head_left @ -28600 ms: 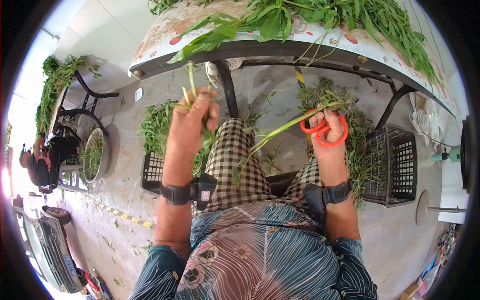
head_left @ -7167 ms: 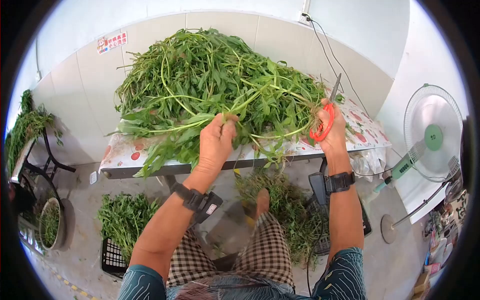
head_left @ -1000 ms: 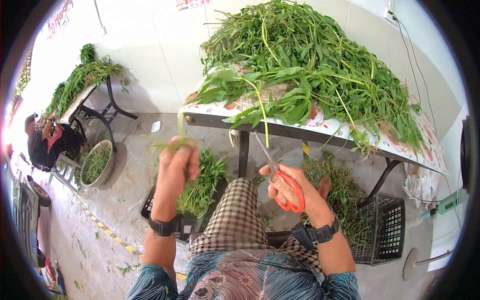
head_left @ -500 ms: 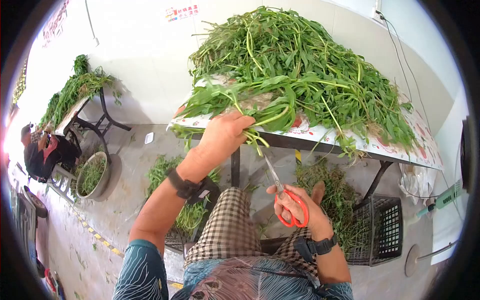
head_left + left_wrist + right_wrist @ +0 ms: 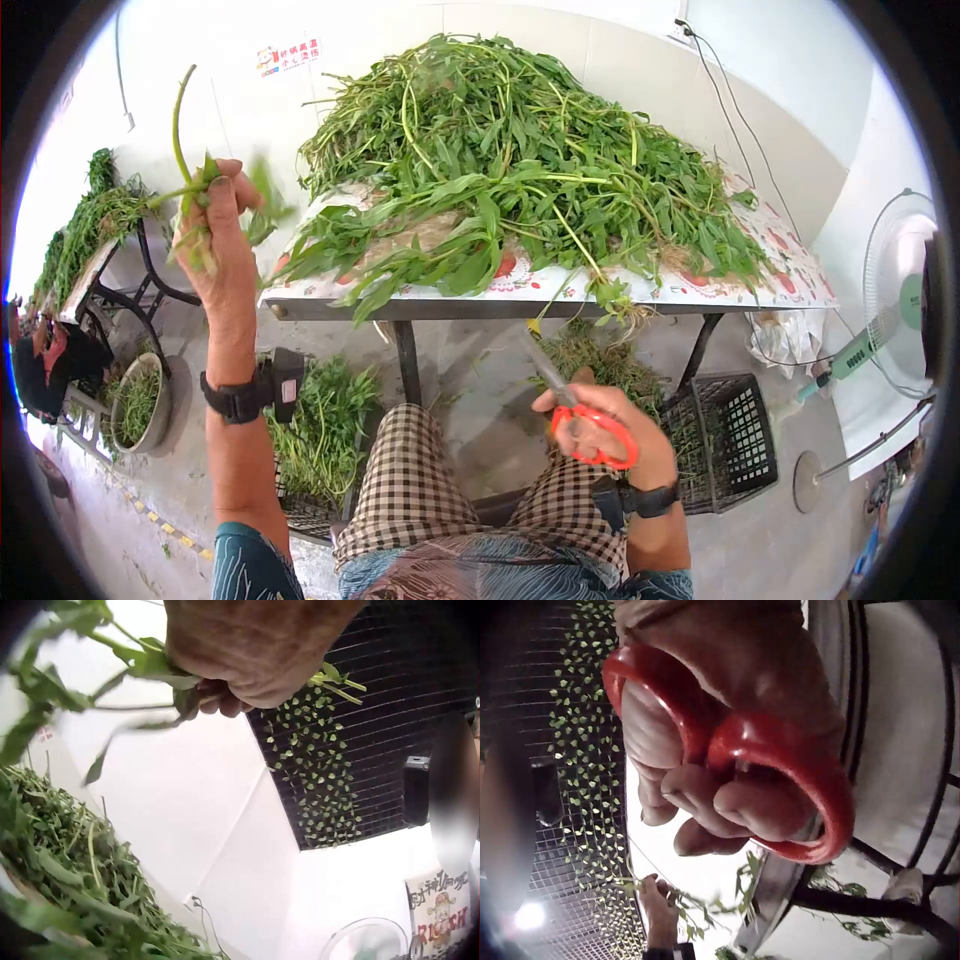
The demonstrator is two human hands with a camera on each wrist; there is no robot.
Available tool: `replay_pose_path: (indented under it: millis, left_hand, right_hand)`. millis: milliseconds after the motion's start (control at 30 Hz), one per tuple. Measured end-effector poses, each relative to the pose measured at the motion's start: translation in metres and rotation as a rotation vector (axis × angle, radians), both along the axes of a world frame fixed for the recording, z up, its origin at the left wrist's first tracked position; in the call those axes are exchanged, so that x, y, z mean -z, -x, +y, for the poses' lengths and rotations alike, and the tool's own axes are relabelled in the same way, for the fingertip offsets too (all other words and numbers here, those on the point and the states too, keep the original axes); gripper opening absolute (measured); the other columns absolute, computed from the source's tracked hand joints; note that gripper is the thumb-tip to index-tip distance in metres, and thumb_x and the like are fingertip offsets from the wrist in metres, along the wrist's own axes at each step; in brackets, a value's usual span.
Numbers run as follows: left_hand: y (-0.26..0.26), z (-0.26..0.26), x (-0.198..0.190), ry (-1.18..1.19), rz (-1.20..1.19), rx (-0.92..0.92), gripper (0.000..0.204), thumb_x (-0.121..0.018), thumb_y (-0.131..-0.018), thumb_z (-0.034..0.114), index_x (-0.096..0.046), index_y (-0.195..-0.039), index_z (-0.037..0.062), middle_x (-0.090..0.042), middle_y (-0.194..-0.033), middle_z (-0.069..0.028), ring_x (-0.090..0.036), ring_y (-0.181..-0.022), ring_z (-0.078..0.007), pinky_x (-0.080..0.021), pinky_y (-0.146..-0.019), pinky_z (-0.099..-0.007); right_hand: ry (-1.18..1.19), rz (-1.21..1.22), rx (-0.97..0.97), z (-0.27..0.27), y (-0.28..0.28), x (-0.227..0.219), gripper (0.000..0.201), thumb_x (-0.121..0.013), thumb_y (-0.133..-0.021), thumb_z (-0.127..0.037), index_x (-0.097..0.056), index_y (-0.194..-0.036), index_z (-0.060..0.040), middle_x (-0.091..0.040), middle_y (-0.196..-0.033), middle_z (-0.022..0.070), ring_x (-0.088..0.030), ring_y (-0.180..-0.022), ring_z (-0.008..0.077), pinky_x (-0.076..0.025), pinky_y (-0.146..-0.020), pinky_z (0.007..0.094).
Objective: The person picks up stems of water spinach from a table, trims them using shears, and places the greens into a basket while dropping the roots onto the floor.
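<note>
Fingers and thumb of the left hand (image 5: 218, 245) pinch a few green stems (image 5: 178, 125), raised to the left of the table (image 5: 410, 306) and well apart from the scissors. One long bare stem rises above the hand, while leaves, blurred, hang out on its right side. In the left wrist view the fingers are folded under the back of the hand, partly hidden, with leaves on one side and short stem ends on the other. Fingers of the right hand (image 5: 640, 430) are curled through the red loops of the scissors (image 5: 607, 437), held low in front of the person's checked trousers (image 5: 425, 470). Their blades slant up and left toward the table edge; blurring keeps me from telling whether they are parted. A big heap of leafy greens (image 5: 500, 150) covers much of the flowered cloth (image 5: 805, 288), with some stalks drooping over the front edge. Below, more greens (image 5: 325, 400) fill a black crate at left, and another crate (image 5: 745, 435) stands at right. A fan (image 5: 910, 300) stands beyond that, near the wall.
</note>
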State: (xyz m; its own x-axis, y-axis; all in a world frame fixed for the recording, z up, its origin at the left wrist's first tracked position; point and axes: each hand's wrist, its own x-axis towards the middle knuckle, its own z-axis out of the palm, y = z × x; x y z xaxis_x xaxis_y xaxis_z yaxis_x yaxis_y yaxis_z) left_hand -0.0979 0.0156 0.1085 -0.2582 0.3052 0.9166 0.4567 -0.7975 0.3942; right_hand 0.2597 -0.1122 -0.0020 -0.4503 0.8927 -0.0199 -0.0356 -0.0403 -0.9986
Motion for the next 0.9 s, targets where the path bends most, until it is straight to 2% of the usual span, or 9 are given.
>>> replay_pose_path:
  millis: [33,100,200,300,400,433,567,767,900]
  left_hand:
    - [-0.013,-0.012,-0.003,0.045,-0.072,0.037,0.021,-0.048,-0.095,0.019,-0.06,-0.098,0.0019,-0.05,-0.068,0.001,-0.045,-0.059,-0.0069,-0.04,-0.053,-0.0242]
    - [-0.014,-0.02,0.004,0.113,-0.102,0.169,0.02,-0.05,-0.094,0.018,-0.059,-0.099,0.0016,-0.048,-0.067,0.0022,-0.04,-0.055,-0.0052,-0.034,-0.048,-0.0229]
    - [-0.043,-0.032,0.004,0.332,-0.281,0.319,0.016,-0.055,-0.091,0.016,-0.06,-0.098,0.0022,-0.044,-0.062,0.0048,-0.031,-0.049,-0.0025,-0.023,-0.043,-0.0206]
    - [-0.074,-0.035,0.012,0.555,-0.294,0.508,0.014,-0.054,-0.091,0.016,-0.06,-0.095,0.0035,-0.042,-0.058,0.0059,-0.031,-0.047,-0.0025,-0.021,-0.042,-0.0196]
    - [-0.096,-0.03,0.023,0.761,-0.12,0.643,0.015,-0.052,-0.092,0.018,-0.059,-0.092,0.0039,-0.043,-0.058,0.0056,-0.034,-0.047,-0.0031,-0.024,-0.04,-0.0194]
    - [-0.102,-0.026,0.03,0.796,-0.119,0.731,0.016,-0.052,-0.092,0.018,-0.059,-0.092,0.0039,-0.045,-0.059,0.0049,-0.036,-0.047,-0.0036,-0.026,-0.04,-0.0195]
    - [-0.121,-0.001,0.058,0.838,-0.149,0.991,0.018,-0.052,-0.092,0.021,-0.059,-0.09,0.0041,-0.052,-0.064,0.0018,-0.043,-0.048,-0.0057,-0.032,-0.039,-0.0201]
    - [-0.125,0.018,0.077,0.866,-0.209,0.975,0.019,-0.051,-0.093,0.021,-0.059,-0.09,0.0039,-0.057,-0.071,-0.0016,-0.048,-0.051,-0.0079,-0.036,-0.04,-0.0217]
    - [-0.126,0.02,0.079,0.917,-0.176,0.908,0.018,-0.053,-0.092,0.019,-0.059,-0.092,0.0027,-0.058,-0.073,-0.0033,-0.053,-0.055,-0.0099,-0.044,-0.044,-0.0236]
  right_hand:
    - [0.008,-0.015,0.037,-0.001,-0.01,-0.008,0.042,-0.063,-0.079,-0.018,-0.052,-0.115,0.001,-0.052,-0.071,-0.0012,-0.047,-0.058,0.0048,-0.037,-0.051,0.0178]
    - [-0.082,-0.122,0.194,-0.003,-0.019,-0.031,0.039,-0.061,-0.074,-0.007,-0.054,-0.112,0.0013,-0.05,-0.072,-0.0034,-0.046,-0.059,0.0036,-0.037,-0.051,0.0163]
    - [-0.182,-0.051,0.461,0.012,-0.034,-0.047,0.022,-0.056,-0.081,-0.003,-0.054,-0.104,-0.0004,-0.053,-0.066,-0.0003,-0.048,-0.053,0.0062,-0.039,-0.048,0.0191]
    - [-0.658,-0.543,0.777,0.038,-0.032,-0.058,0.024,-0.061,-0.081,-0.006,-0.055,-0.102,0.0012,-0.054,-0.068,-0.0007,-0.05,-0.058,0.0055,-0.041,-0.051,0.0195]
    - [-0.687,-0.653,0.833,0.065,-0.034,-0.062,0.032,-0.064,-0.079,-0.018,-0.057,-0.103,0.0004,-0.06,-0.069,0.0103,-0.058,-0.06,0.0152,-0.046,-0.058,0.0285]
    - [-0.745,-0.694,0.83,0.075,-0.034,-0.062,0.035,-0.066,-0.077,-0.023,-0.058,-0.104,-0.0025,-0.06,-0.071,0.0159,-0.061,-0.062,0.0251,-0.046,-0.06,0.0342]
    - [-0.823,-0.935,0.846,0.087,-0.023,-0.085,0.035,-0.067,-0.076,-0.026,-0.059,-0.102,-0.0047,-0.062,-0.077,0.02,-0.061,-0.073,0.0368,-0.046,-0.062,0.0418]
    - [-0.658,-1.042,0.718,0.11,-0.026,-0.096,0.036,-0.067,-0.076,-0.028,-0.056,-0.103,-0.0067,-0.061,-0.077,0.0161,-0.06,-0.07,0.0311,-0.045,-0.064,0.0383]
    - [-0.642,-1.261,0.602,0.126,-0.012,-0.069,0.023,-0.055,-0.081,-0.018,-0.058,-0.103,-0.0121,-0.064,-0.085,0.0185,-0.061,-0.079,0.0374,-0.047,-0.067,0.0442]
